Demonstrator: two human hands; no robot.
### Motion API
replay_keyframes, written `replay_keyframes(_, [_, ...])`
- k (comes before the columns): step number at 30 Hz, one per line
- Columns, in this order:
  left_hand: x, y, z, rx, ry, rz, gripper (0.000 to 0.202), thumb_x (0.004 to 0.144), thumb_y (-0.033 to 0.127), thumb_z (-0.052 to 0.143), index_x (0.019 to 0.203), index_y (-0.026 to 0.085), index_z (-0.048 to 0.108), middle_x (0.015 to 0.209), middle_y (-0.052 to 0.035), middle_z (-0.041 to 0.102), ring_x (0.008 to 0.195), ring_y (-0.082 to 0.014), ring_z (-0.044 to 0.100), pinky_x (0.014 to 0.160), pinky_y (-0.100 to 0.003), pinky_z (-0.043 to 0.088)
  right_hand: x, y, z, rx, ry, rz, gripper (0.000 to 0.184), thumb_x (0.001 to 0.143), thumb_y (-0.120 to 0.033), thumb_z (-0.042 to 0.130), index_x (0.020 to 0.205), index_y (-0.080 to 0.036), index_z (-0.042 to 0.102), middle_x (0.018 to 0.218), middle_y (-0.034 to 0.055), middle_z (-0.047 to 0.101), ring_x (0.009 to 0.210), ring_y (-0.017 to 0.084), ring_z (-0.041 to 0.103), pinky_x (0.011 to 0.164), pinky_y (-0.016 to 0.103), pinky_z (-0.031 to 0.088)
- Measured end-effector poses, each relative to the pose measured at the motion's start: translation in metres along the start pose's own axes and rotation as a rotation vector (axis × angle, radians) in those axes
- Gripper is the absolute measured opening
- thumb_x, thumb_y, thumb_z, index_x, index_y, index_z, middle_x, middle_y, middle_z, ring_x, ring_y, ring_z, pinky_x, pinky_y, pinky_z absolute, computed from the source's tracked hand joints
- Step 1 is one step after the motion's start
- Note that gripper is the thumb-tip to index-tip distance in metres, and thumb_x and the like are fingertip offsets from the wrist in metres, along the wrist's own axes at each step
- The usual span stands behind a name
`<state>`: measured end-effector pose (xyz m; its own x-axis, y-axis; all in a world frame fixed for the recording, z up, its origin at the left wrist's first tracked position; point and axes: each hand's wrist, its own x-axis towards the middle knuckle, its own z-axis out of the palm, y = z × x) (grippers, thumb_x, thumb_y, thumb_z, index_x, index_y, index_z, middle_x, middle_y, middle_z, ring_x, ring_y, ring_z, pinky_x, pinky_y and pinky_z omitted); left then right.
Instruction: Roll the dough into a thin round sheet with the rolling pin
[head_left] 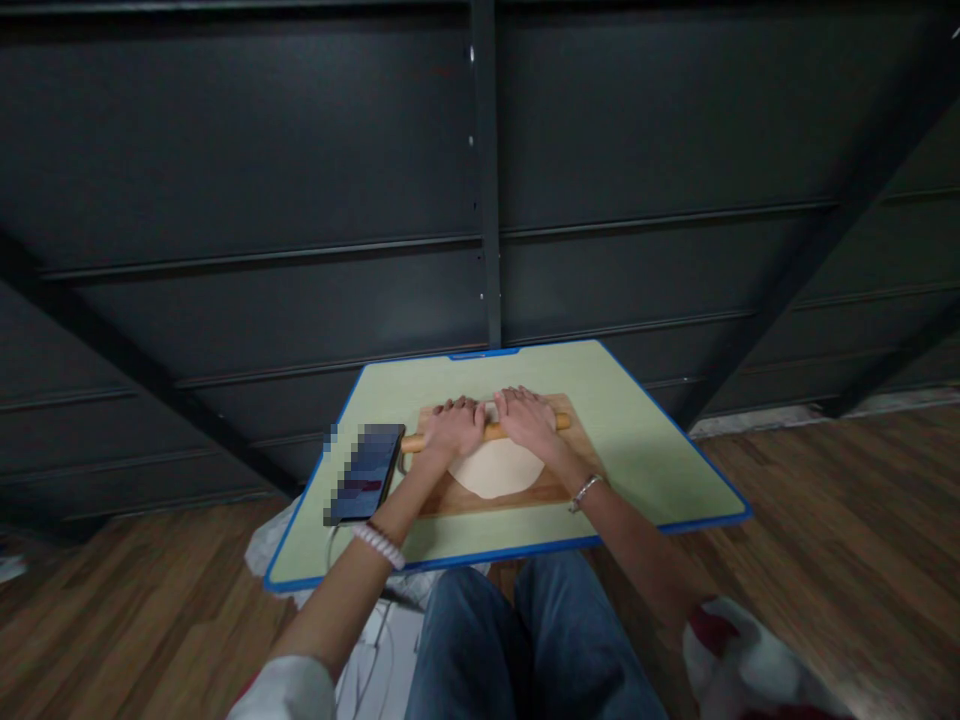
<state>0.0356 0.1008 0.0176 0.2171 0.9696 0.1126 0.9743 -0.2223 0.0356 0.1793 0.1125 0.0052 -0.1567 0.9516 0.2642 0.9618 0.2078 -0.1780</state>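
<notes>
A wooden rolling pin (493, 432) lies crosswise on a flat, pale, rounded sheet of dough (499, 470). My left hand (456, 428) presses down on the pin left of its middle, fingers bent forward over it. On the right part of the pin rests my right hand (525, 415), its fingers also curved over the far side. Both thumbs point inward, with a short stretch of pin showing between the hands. Beneath the dough is a wooden board (581, 440); my hands and the pin hide the dough's far part.
The board sits on a small pale-green table (660, 470) with a blue rim. A phone (367, 475) with a white cable lies left of the board, close to the pin's left end. Dark panels (337, 300) stand behind the table. My knees (517, 620) are at its near edge.
</notes>
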Motion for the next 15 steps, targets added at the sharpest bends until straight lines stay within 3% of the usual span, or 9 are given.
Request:
replay_keyframes(4, [0.013, 0.004, 0.001, -0.017, -0.042, -0.061, 0.055, 0.093, 0.039, 0.017, 0.096, 0.014, 0.067, 0.102, -0.0132, 0.068, 0.096, -0.0251, 0.063, 0.085, -0.039, 0.044, 0.018, 0.0, 0.0, 0.003, -0.108, 0.041, 0.051, 0.098, -0.039, 0.018, 0.106, -0.014, 0.062, 0.112, 0.0153, 0.065, 0.109, 0.024, 0.056, 0.092, 0.034, 0.04])
replay_keyframes(11, [0.029, 0.01, 0.002, -0.035, -0.005, -0.088, 0.049, 0.091, 0.033, 0.024, 0.092, 0.014, 0.069, 0.099, -0.0134, 0.069, 0.094, -0.0259, 0.063, 0.082, -0.038, 0.047, 0.045, -0.002, -0.002, -0.012, -0.19, 0.099, 0.055, 0.098, -0.037, 0.014, 0.108, -0.012, 0.062, 0.107, 0.0177, 0.067, 0.1, 0.025, 0.063, 0.082, 0.034, 0.046])
replay_keyframes(15, [0.043, 0.008, 0.001, -0.054, -0.031, -0.141, 0.048, 0.091, 0.034, 0.025, 0.094, 0.013, 0.069, 0.1, -0.0142, 0.069, 0.095, -0.0252, 0.064, 0.082, -0.035, 0.047, 0.057, -0.003, -0.005, -0.023, -0.223, 0.041, 0.058, 0.098, -0.03, 0.009, 0.111, -0.007, 0.06, 0.111, 0.0222, 0.064, 0.101, 0.027, 0.062, 0.08, 0.037, 0.047])
